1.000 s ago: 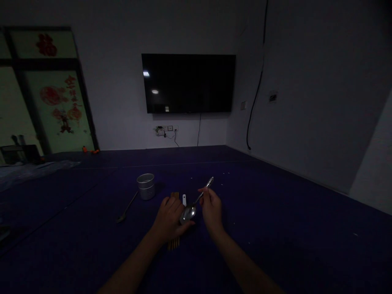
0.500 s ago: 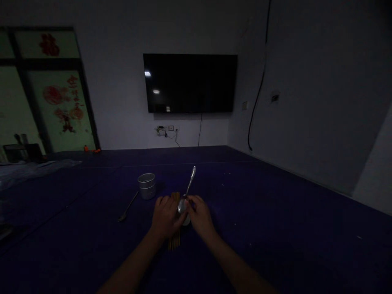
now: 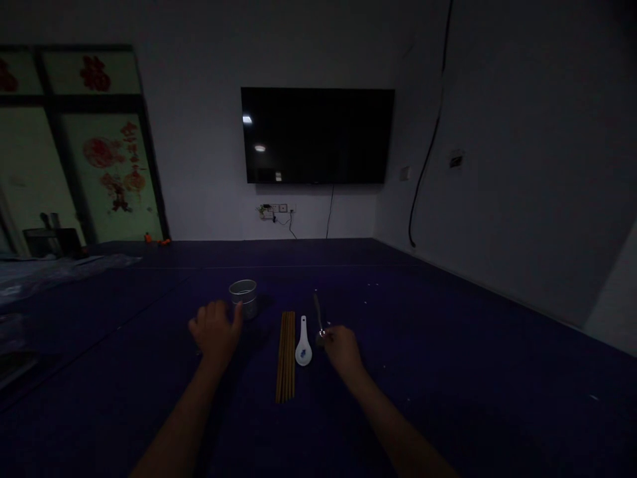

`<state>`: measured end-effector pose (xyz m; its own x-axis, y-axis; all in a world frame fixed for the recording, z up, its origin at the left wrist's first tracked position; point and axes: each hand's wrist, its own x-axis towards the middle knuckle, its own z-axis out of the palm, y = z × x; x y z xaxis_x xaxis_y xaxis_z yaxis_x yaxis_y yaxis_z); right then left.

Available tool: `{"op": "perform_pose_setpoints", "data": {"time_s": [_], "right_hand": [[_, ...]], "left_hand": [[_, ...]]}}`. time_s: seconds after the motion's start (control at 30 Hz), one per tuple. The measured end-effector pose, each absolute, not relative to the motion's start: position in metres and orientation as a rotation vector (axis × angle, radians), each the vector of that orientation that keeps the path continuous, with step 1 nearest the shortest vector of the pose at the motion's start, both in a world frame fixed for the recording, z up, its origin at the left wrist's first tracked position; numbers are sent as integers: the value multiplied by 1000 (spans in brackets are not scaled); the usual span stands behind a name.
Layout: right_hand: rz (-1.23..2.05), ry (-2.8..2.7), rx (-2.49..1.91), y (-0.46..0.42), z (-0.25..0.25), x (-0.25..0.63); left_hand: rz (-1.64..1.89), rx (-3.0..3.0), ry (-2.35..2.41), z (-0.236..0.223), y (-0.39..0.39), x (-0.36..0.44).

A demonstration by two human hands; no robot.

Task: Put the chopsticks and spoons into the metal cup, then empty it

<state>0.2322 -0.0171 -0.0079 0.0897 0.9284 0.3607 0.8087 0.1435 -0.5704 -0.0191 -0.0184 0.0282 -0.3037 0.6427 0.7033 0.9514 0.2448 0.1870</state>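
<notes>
My right hand [image 3: 343, 348] pinches a metal spoon [image 3: 318, 308] near its bowl, with the handle pointing away from me. Just left of it lies a white soup spoon [image 3: 303, 350] with a blue mark in the bowl. A bundle of wooden chopsticks [image 3: 285, 358] lies parallel beside that. Further left, my left hand [image 3: 217, 332] is open, its thumb apart from the fingers, in front of a grey metal cup [image 3: 243, 299]. That hand covers nearly all of a long-handled spoon on the dark blue surface.
The dark blue surface [image 3: 448, 398] runs back to the wall, with small white bits scattered on the right. Crumpled clear plastic [image 3: 74, 267] lies at the far left. A television [image 3: 318, 136] hangs on the wall, and a black cable [image 3: 426, 166] hangs down at the right.
The metal spoon has moved right, from above the soup spoon to beside it, in my right hand. My left hand has left the chopsticks and moved left over the long-handled spoon.
</notes>
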Motion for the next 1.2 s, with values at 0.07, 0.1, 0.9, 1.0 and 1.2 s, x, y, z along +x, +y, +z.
{"op": "perform_pose_setpoints", "data": {"time_s": [0.07, 0.1, 0.9, 1.0, 1.2], "right_hand": [[200, -1756, -1737, -16, -11, 230], [190, -1769, -1763, -16, -13, 229], [172, -1893, -2027, -30, -7, 218], [175, -1900, -2034, -33, -5, 217], [170, -1906, -2032, -33, -3, 219]], "left_hand": [[-763, -1301, -2191, 25, -14, -34], [-724, -1258, -2251, 22, -12, -40], [-367, -1493, -2673, 13, -1, -57], [-352, -1507, -2674, 13, -1, -58], [-360, -1526, -2631, 11, 0, -60]]}}
